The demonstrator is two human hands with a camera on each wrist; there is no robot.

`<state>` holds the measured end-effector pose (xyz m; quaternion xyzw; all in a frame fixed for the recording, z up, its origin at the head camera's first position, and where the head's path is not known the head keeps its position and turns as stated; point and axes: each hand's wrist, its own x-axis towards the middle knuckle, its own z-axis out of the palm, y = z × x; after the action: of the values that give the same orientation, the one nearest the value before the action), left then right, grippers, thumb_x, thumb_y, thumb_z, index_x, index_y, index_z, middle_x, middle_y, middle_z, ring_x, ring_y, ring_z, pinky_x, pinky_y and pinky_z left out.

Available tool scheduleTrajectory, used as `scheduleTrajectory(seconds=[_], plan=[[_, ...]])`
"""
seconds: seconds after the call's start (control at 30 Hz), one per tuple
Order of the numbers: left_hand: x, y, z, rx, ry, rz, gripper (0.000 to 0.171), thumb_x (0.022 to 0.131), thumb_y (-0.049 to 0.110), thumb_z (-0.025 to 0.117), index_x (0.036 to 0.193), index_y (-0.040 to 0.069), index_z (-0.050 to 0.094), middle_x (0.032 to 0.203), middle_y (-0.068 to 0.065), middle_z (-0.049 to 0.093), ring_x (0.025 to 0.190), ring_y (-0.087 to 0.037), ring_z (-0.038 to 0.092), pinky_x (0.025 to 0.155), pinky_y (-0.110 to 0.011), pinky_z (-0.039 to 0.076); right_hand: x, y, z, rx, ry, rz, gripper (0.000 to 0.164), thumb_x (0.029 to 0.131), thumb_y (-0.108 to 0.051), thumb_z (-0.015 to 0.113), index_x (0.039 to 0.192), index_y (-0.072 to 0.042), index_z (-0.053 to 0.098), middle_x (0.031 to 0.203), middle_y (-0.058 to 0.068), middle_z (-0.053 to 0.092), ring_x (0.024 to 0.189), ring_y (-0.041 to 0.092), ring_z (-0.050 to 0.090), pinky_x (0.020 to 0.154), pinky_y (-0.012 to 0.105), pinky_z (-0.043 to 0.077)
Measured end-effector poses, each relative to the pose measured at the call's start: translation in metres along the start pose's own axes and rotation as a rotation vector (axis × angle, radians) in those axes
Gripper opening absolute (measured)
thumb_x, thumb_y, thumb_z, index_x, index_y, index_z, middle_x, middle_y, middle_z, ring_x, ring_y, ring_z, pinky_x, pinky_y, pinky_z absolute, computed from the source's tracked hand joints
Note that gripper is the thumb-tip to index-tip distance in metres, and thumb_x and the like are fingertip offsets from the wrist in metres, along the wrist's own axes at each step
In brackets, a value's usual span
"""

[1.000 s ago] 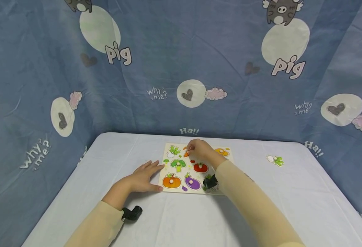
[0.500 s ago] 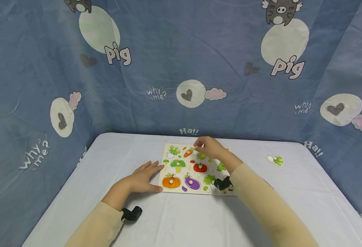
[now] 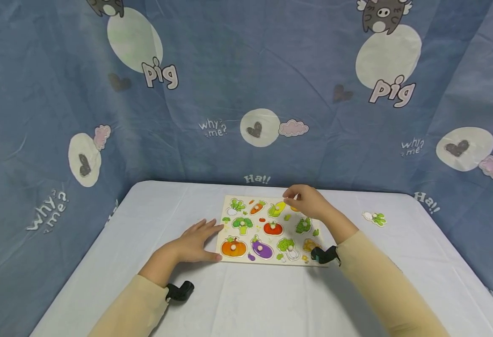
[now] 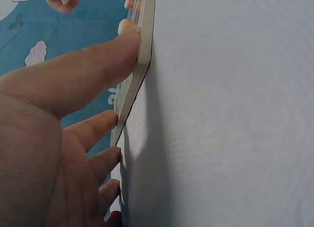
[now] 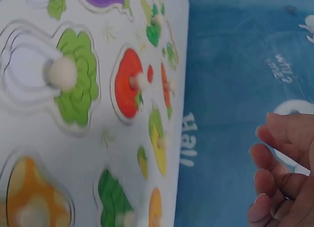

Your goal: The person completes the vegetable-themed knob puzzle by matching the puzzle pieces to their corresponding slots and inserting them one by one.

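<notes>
A pale vegetable knob puzzle board point(image 3: 290, 236) lies on the table. Seated in it are a carrot piece point(image 3: 257, 208), a corn piece point(image 3: 277, 209), a tomato piece point(image 3: 273, 229), an eggplant piece point(image 3: 262, 250) and several more, each with a round knob. My left hand point(image 3: 198, 241) rests spread at the board's left side, its thumb point(image 4: 113, 60) on the near left corner. Above the far right part hovers my right hand point(image 3: 307, 201), partly covering an orange piece point(image 3: 294, 209). Its loosely bent fingers point(image 5: 267, 180) hold nothing in the right wrist view.
A loose white-and-green vegetable piece point(image 3: 375, 218) lies on the white table point(image 3: 246, 299), right of the board. A blue printed cloth point(image 3: 213, 164) hangs behind. Black cameras sit on both wrists, the right wrist camera point(image 3: 324, 254) overlapping the board's near right corner.
My right hand has moved right from over the carrot, past the corn, toward the board's far right, uncovering both pieces. My left hand and the loose piece have stayed put.
</notes>
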<state>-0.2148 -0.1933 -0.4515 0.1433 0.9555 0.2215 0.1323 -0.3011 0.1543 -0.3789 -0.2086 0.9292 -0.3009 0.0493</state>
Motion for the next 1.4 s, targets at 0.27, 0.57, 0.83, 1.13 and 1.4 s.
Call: scheduleTrajectory(seconds=[0.27,0.57,0.83,1.13,1.4], plan=[[0.001,0.0,0.0,0.001,-0.002,0.001,0.092,0.078,0.049,0.08,0.155,0.021,0.039,0.165,-0.011,0.024,0.152,-0.039,0.011,0.116,-0.068,0.015,-0.023,0.025,-0.019,0.004,0.074,0.009,0.023,0.099,-0.022,0.064,0.114,-0.006,0.069,0.103,0.008,0.065,0.082,0.023,0.053,0.067,0.034,0.047],[0.002,-0.001,0.002,0.002,0.004,0.006,0.092,0.078,0.051,0.08,0.155,0.021,0.039,0.165,-0.011,0.024,0.152,-0.039,0.011,0.116,-0.068,0.015,-0.048,0.062,-0.031,-0.028,0.175,0.055,0.025,0.1,-0.019,0.062,0.117,-0.002,0.068,0.108,0.014,0.065,0.089,0.026,0.053,0.067,0.035,0.047],[0.002,-0.002,0.002,-0.001,-0.001,0.006,0.093,0.078,0.052,0.079,0.155,0.021,0.039,0.165,-0.011,0.024,0.152,-0.039,0.011,0.117,-0.067,0.014,-0.069,0.1,-0.042,-0.048,0.327,0.119,0.026,0.101,-0.015,0.059,0.119,0.003,0.066,0.109,0.019,0.063,0.094,0.031,0.055,0.07,0.038,0.047],[0.001,-0.003,0.002,0.005,0.004,0.003,0.093,0.077,0.051,0.08,0.155,0.021,0.039,0.165,-0.01,0.024,0.152,-0.038,0.011,0.117,-0.067,0.014,-0.082,0.142,-0.05,-0.035,0.424,0.19,0.026,0.098,-0.011,0.058,0.117,0.006,0.065,0.103,0.02,0.064,0.086,0.028,0.056,0.068,0.035,0.044],[0.0,-0.003,0.001,0.0,0.002,0.02,0.093,0.078,0.053,0.079,0.156,0.02,0.038,0.165,-0.012,0.024,0.152,-0.04,0.011,0.117,-0.068,0.014,-0.084,0.176,-0.055,-0.051,0.41,0.268,0.025,0.097,-0.009,0.058,0.114,0.008,0.063,0.102,0.025,0.064,0.089,0.035,0.059,0.07,0.036,0.044]])
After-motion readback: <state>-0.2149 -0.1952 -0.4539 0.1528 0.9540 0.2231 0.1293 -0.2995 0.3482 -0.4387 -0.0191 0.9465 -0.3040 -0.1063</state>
